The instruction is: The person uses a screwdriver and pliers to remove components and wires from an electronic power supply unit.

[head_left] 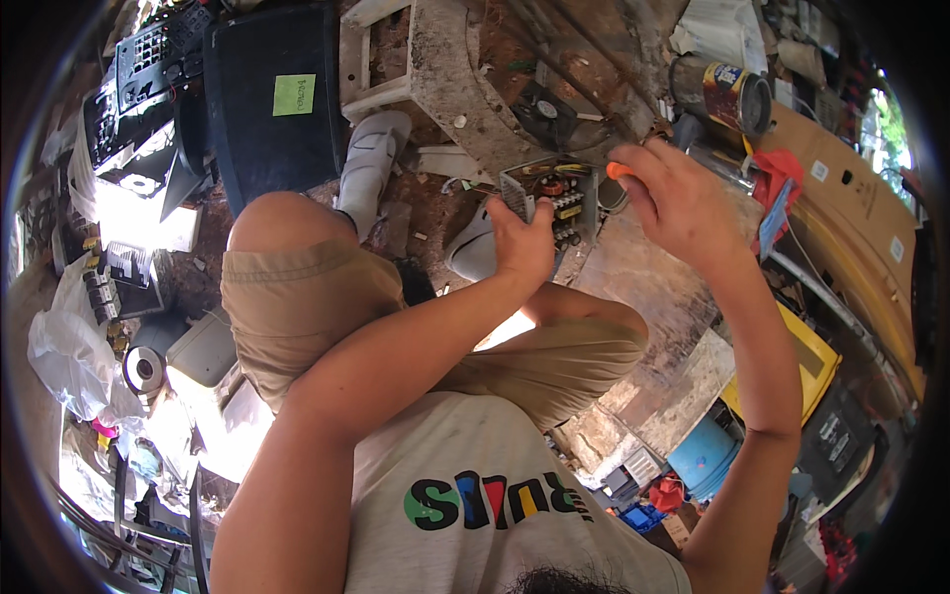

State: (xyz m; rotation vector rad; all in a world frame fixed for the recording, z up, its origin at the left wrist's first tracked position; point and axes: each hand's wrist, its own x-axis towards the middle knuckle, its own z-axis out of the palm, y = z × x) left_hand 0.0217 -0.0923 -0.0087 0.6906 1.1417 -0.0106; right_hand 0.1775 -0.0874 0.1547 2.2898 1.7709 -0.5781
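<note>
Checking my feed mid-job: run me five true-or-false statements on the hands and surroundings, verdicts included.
1. The left hand holds the open circuit box. True.
2. The right hand is empty. False: it holds an orange item.
3. The note on the black panel is pink. False: it is green.
4. Cardboard stands on the person's right. True.
5. The blue bucket is on the person's left. False: it is on the right.
</note>
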